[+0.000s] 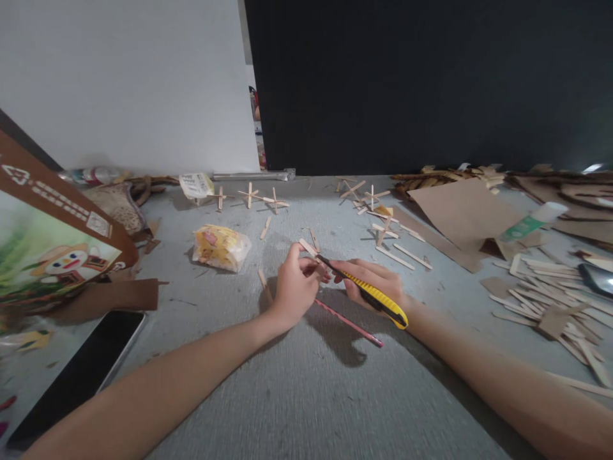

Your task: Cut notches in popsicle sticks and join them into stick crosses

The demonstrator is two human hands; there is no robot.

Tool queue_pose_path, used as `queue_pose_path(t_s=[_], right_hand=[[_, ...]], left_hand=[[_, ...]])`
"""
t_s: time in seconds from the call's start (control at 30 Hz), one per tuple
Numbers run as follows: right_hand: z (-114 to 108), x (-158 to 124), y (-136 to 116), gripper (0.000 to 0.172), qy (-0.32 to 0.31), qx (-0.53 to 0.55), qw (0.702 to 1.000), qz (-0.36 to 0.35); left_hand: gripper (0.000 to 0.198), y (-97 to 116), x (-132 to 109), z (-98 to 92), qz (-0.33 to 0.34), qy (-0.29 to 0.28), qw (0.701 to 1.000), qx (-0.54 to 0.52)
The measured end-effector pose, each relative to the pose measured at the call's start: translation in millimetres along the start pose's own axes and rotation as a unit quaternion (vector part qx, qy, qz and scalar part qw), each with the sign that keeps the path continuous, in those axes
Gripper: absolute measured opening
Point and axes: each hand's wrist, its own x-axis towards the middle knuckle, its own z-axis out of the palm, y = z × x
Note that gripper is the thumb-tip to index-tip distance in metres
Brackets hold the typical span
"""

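Near the middle of the grey tabletop, my left hand (293,286) pinches a short wooden craft stick (308,247) that points up and to the left. Closed round a yellow and black utility knife (376,295), my right hand (368,278) keeps the knife's tip against or very near the stick. The fingertips of both hands almost meet, and the blade itself is hard to make out. Below them a pink pencil (352,324) lies slantwise on the table. Loose stick pieces (265,285) rest just left of and behind my left hand.
Small crossed-stick pieces (249,195) stand along the back. A yellow-printed plastic packet (221,248) sits left of centre. At left are a phone (79,380) and a brown printed bag (52,236). On the right lie cardboard (467,214), a glue stick (534,222) and piled craft sticks (550,287).
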Motion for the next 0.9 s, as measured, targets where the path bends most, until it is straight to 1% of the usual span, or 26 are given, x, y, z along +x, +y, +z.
queue_pose_path(t_s=[0.17,0.27,0.53,0.73,0.9], right_hand=[[1.4,-0.6,2.0,0.049,0.002,0.000,1.000,-0.006],[1.4,0.5,1.8,0.049,-0.003,0.002,1.000,-0.009],[-1.2,2.4,0.5,0.050,-0.009,0.019,1.000,0.006],[-3.0,5.0,3.4,0.051,-0.027,0.012,0.999,-0.021],[-1.3,6.3,4.2,0.052,-0.024,-0.010,0.999,-0.035]], left_hand=[[0.027,-0.2,0.9,0.5,-0.003,0.005,1.000,-0.002],[0.029,-0.3,1.2,0.3,-0.003,0.007,1.000,0.002],[0.026,-2.4,0.8,-1.1,0.014,0.001,1.000,0.017],[0.027,-6.3,2.2,-2.0,0.019,0.001,0.999,0.034],[0.028,-7.3,3.3,-3.6,0.019,-0.006,0.999,0.042]])
